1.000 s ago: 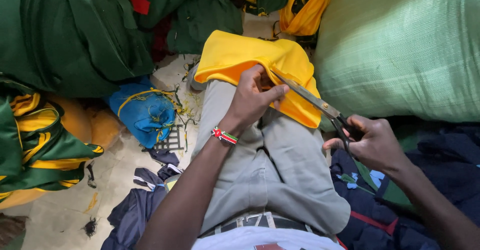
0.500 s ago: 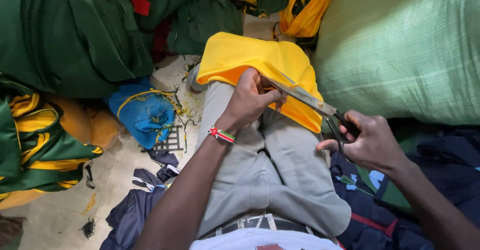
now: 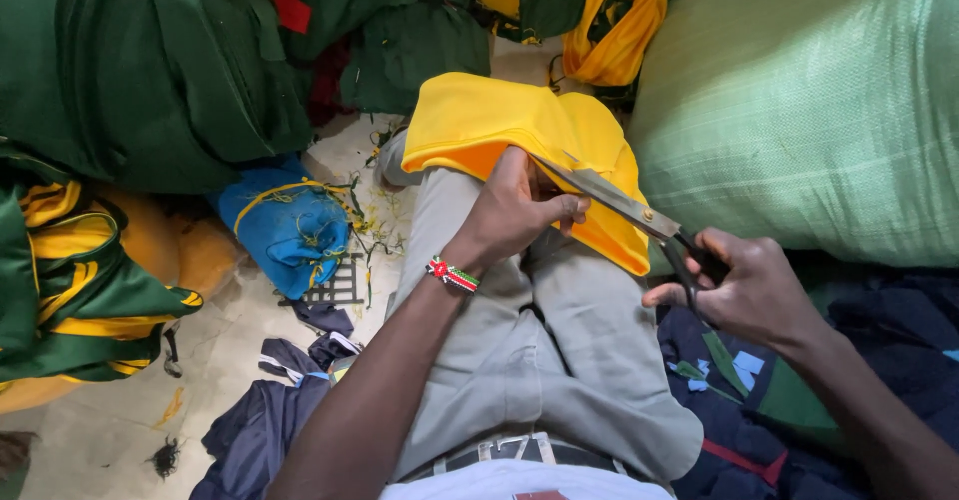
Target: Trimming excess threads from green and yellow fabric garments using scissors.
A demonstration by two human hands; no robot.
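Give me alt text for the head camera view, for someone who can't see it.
A person's left hand pins folded yellow fabric on their lap while the right hand works metal scissors into it. Green cloth piles and a pale green woven sack surround them.

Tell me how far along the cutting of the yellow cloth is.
Done: thread scraps litter the floor. In hand: the left hand pins the yellow cloth on the knees while the right hand works scissors at its edge. Left: most of the cloth looks uncut.
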